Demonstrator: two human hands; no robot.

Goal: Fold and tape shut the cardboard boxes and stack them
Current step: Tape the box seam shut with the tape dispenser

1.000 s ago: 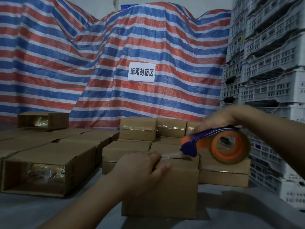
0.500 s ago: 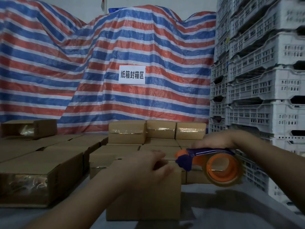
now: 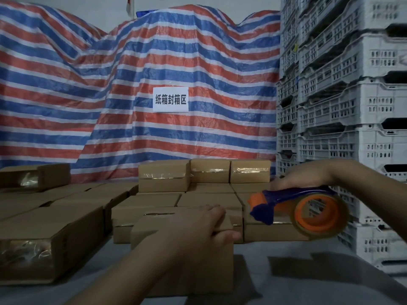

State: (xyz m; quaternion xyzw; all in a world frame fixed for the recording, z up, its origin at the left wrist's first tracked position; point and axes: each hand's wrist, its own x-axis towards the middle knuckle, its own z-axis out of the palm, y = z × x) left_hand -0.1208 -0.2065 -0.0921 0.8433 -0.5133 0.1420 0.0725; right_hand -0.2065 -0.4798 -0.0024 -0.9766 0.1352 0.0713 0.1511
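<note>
While it stands on the grey table (image 3: pixel 286 289) nearest the camera, the box (image 3: pixel 167 230) is held at its top right corner by the left hand (image 3: pixel 198 230), fingers over the top and thumb on the near face, the grip clenched on the cardboard. Right hand (image 3: pixel 301 179): grip closed round the handle of a tape gun (image 3: pixel 293 208), purple frame, orange roll, held in the air just right of the box and apart from it. Behind: stack (image 3: pixel 204 183) of sealed boxes in rows, three on the upper tier, glossy tape on their fronts. Left: boxes (image 3: pixel 50 234) lying on their sides, the near ends shiny, possibly taped or film-covered; too dim to tell. Rear: striped tarp (image 3: pixel 110 84), red, blue and white, bearing a white sign (image 3: pixel 170 99) with printed characters. Right: white crates (image 3: pixel 343 106) piled high.
</note>
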